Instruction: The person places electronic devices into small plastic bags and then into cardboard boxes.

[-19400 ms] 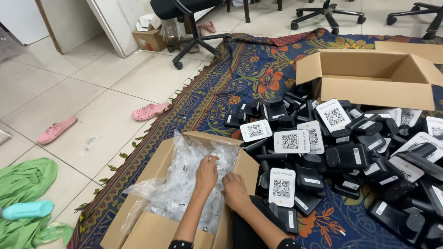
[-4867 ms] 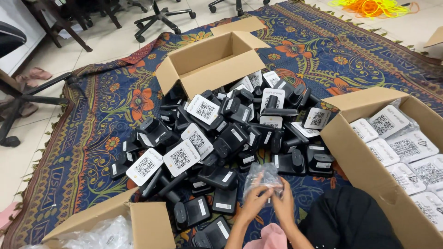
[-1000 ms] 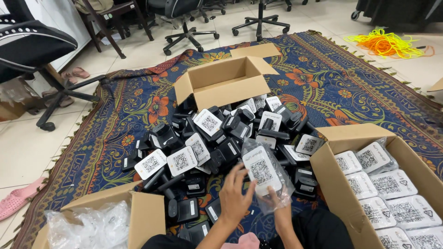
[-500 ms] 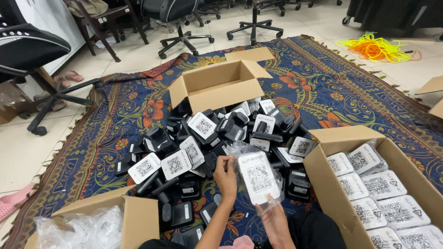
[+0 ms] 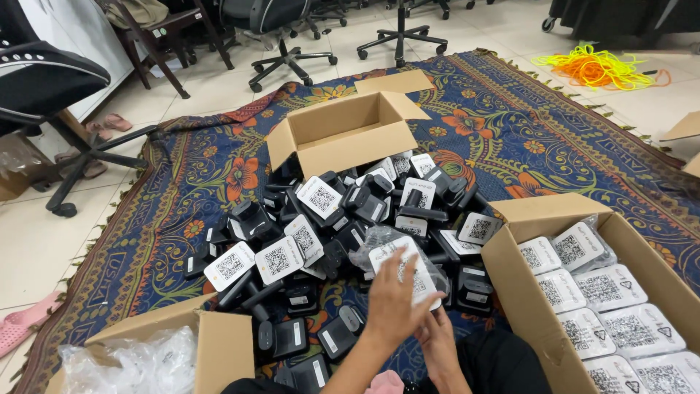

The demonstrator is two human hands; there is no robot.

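Floor (image 5: 44, 241): pale tile, upper and left of frame. On it:

- patterned blue rug (image 5: 510, 138), centre
- office chairs (image 5: 284, 44), top
- pink slipper (image 5: 25, 328), lower left
- yellow-orange cord tangle (image 5: 594, 66), upper right

On the rug before me:

- open empty carton (image 5: 350, 142), centre
- heap of black devices (image 5: 343, 219)
- carton of bagged units (image 5: 525, 292), right
- carton of clear bags (image 5: 211, 346), lower left

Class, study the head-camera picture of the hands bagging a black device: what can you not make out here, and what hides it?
- Right hand: mostly hidden behind the left hand; its grip is unclear.
- Bagged device: blurred, part covered by the left hand's fingers.
- Right-hand carton: cut off by the frame edge.
- Open carton: its front wall hides the contents.
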